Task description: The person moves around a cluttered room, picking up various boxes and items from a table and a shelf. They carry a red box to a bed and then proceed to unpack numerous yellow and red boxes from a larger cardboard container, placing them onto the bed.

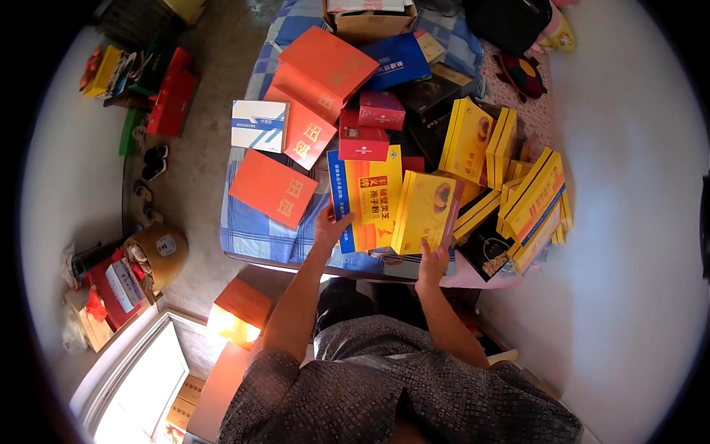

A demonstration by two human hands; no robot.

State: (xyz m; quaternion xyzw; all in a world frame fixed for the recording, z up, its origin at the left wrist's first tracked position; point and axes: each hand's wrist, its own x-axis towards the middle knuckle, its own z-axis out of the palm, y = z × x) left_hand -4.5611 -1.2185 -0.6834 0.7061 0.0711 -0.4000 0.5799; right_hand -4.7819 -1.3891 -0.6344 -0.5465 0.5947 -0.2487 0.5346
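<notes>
My left hand [331, 225] grips the lower left side of a yellow, orange and blue cardboard box [369, 194], thumb on its blue edge strip. My right hand [432, 263] holds the bottom edge of a yellow box [424, 208] with a round picture on it. The two boxes are side by side, close together, over the near edge of the bed. Just beyond them sit a red box [363, 143] and a smaller dark pink box [381, 110]. Left of my left hand, an orange-red box [273, 188] lies flat on the blue checked bedding [244, 233].
More orange-red boxes [330, 61], a white and blue box [258, 126], a blue box [396, 61] and black boxes [427, 94] cover the bed. Yellow boxes [532, 200] pile at the right by the wall. An open carton [369, 23] stands at the far end.
</notes>
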